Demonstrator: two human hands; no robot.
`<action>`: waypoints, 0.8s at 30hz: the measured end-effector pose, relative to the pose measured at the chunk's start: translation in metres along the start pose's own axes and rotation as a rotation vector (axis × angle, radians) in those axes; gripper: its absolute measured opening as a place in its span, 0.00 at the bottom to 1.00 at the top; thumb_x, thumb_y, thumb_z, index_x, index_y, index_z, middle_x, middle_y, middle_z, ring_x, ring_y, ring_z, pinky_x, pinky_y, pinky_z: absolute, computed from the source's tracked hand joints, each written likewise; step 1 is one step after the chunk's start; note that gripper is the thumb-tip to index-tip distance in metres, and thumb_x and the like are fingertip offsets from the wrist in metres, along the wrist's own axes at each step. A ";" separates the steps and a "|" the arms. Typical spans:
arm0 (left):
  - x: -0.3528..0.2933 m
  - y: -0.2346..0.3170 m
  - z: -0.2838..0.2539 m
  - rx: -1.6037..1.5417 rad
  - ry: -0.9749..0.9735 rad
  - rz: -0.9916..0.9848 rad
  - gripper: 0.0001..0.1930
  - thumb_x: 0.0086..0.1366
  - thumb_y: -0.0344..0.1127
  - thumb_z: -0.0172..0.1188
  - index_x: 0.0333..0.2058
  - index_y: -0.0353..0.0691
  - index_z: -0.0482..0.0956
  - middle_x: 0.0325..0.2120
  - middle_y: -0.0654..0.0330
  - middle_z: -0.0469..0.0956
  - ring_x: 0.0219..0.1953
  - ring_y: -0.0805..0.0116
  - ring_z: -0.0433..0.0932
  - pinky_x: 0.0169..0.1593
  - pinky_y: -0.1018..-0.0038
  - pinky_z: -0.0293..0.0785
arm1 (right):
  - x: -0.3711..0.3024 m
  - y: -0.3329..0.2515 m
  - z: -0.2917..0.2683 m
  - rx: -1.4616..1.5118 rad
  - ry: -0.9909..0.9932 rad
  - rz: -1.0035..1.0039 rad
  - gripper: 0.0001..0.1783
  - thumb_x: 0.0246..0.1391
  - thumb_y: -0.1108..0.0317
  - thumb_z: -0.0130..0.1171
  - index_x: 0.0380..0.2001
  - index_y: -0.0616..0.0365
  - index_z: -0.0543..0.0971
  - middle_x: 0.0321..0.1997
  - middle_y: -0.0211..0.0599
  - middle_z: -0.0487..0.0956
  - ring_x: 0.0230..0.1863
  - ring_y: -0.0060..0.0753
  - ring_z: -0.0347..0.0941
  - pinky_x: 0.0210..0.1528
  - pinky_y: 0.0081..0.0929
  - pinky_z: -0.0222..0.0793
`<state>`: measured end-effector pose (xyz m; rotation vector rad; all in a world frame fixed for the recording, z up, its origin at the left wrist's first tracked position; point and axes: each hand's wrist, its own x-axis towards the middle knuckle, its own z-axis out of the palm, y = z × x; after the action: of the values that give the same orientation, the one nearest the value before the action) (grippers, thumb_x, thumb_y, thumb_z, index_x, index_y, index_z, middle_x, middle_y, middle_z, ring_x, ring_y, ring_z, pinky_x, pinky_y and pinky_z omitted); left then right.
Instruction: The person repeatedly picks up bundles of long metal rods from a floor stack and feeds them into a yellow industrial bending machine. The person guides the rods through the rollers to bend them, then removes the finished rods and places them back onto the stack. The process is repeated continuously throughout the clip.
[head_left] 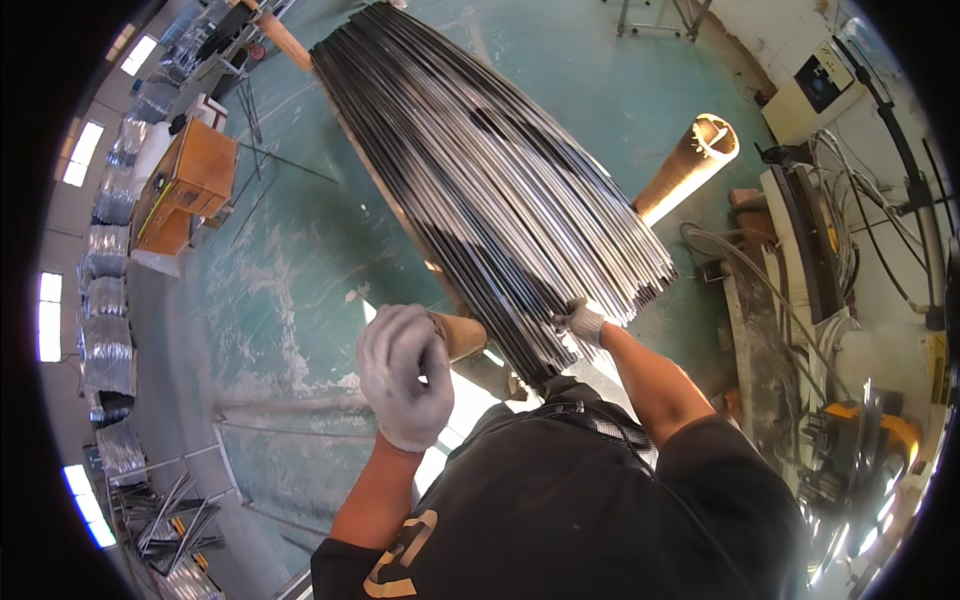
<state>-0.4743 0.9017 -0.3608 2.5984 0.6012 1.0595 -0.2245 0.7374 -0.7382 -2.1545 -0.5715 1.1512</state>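
A large stack of long, thin metal bars point(470, 150), dark on the left and shinier on the right, stretches away from me. My right hand point(583, 320), in a light glove, is at the near ends of the bars, its fingers closed on one or more of them; how many I cannot tell. My left hand point(403, 375), in a greyish glove, is raised to the left of the stack. Its fingers curl into a ring with a small gap, and nothing shows in them. Behind this hand a brown tube point(462, 337) sticks out from beside the stack.
A thick brown tube point(690, 170) rises at the stack's right side. An orange-brown wooden cabinet point(190, 180) stands at the left. Cables and machinery point(850, 220) line the right wall. Scrap metal frames point(170, 520) lie at lower left on the worn green floor point(280, 300).
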 end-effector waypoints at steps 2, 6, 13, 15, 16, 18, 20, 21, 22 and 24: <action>-0.007 0.016 0.002 -0.103 0.010 0.076 0.16 0.60 0.21 0.67 0.46 0.40 0.82 0.48 0.54 0.85 0.54 0.46 0.83 0.63 0.49 0.76 | -0.051 -0.055 -0.046 0.158 -0.202 0.156 0.34 0.71 0.44 0.66 0.54 0.72 0.82 0.45 0.61 0.88 0.47 0.56 0.85 0.54 0.54 0.78; -0.027 0.036 0.049 -0.517 -0.250 -0.038 0.10 0.62 0.22 0.68 0.42 0.37 0.84 0.40 0.56 0.87 0.47 0.56 0.86 0.58 0.60 0.81 | -0.130 -0.052 -0.092 -0.269 0.080 0.063 0.32 0.71 0.40 0.64 0.42 0.65 0.85 0.35 0.57 0.85 0.38 0.54 0.81 0.47 0.52 0.74; -0.120 -0.038 0.192 -1.243 -0.552 -1.232 0.09 0.76 0.34 0.67 0.50 0.40 0.82 0.41 0.58 0.86 0.44 0.63 0.86 0.52 0.63 0.85 | -0.372 -0.018 -0.133 -0.466 0.284 0.435 0.29 0.64 0.43 0.67 0.49 0.60 0.88 0.45 0.59 0.88 0.51 0.59 0.85 0.56 0.48 0.79; -0.119 -0.055 0.228 -1.451 -0.688 -1.322 0.11 0.79 0.41 0.64 0.50 0.41 0.81 0.42 0.57 0.86 0.45 0.60 0.86 0.50 0.61 0.86 | -0.449 -0.005 -0.132 -0.447 0.331 0.607 0.27 0.62 0.46 0.69 0.49 0.60 0.87 0.45 0.58 0.88 0.50 0.59 0.85 0.55 0.47 0.80; -0.119 -0.062 0.249 -1.593 -0.733 -1.321 0.13 0.81 0.44 0.62 0.51 0.42 0.80 0.43 0.56 0.86 0.45 0.59 0.86 0.50 0.60 0.85 | -0.482 -0.002 -0.126 -0.435 0.354 0.663 0.25 0.61 0.47 0.69 0.47 0.59 0.87 0.44 0.58 0.88 0.49 0.59 0.85 0.54 0.47 0.80; -0.089 -0.038 0.258 -1.694 -0.598 -1.491 0.21 0.84 0.53 0.54 0.50 0.37 0.79 0.44 0.51 0.84 0.46 0.53 0.83 0.53 0.52 0.82 | -0.537 0.013 -0.118 -0.418 0.388 0.711 0.23 0.60 0.49 0.69 0.44 0.59 0.87 0.42 0.57 0.87 0.47 0.59 0.85 0.52 0.47 0.80; -0.049 0.002 0.251 -1.910 -0.533 -1.538 0.19 0.84 0.49 0.53 0.48 0.36 0.76 0.38 0.52 0.82 0.43 0.54 0.80 0.47 0.55 0.80 | -0.568 0.029 -0.088 -0.388 0.441 0.706 0.20 0.58 0.51 0.68 0.41 0.58 0.87 0.40 0.56 0.87 0.45 0.59 0.85 0.51 0.48 0.80; -0.045 0.011 0.257 -1.900 -0.483 -1.608 0.18 0.84 0.48 0.53 0.46 0.35 0.76 0.38 0.52 0.81 0.40 0.54 0.79 0.46 0.57 0.79 | -0.570 0.034 -0.077 -0.401 0.461 0.685 0.19 0.57 0.52 0.68 0.40 0.58 0.87 0.39 0.55 0.87 0.44 0.59 0.85 0.50 0.48 0.80; -0.045 0.015 0.260 -1.886 -0.429 -1.680 0.18 0.83 0.46 0.53 0.45 0.34 0.76 0.37 0.52 0.81 0.38 0.53 0.77 0.45 0.58 0.78 | -0.569 0.038 -0.071 -0.432 0.487 0.660 0.18 0.56 0.53 0.68 0.38 0.57 0.87 0.38 0.54 0.86 0.43 0.58 0.85 0.49 0.49 0.80; -0.066 -0.011 0.277 -2.018 -0.736 -1.187 0.15 0.81 0.42 0.56 0.42 0.34 0.77 0.36 0.53 0.78 0.36 0.55 0.75 0.44 0.61 0.77 | -0.562 0.053 -0.071 -0.497 0.544 0.602 0.15 0.55 0.55 0.68 0.35 0.57 0.87 0.35 0.53 0.86 0.41 0.58 0.85 0.47 0.49 0.80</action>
<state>-0.3227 0.8549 -0.5970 0.4169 0.3179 -0.0627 -0.4555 0.3256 -0.4203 -3.0459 0.0661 0.6614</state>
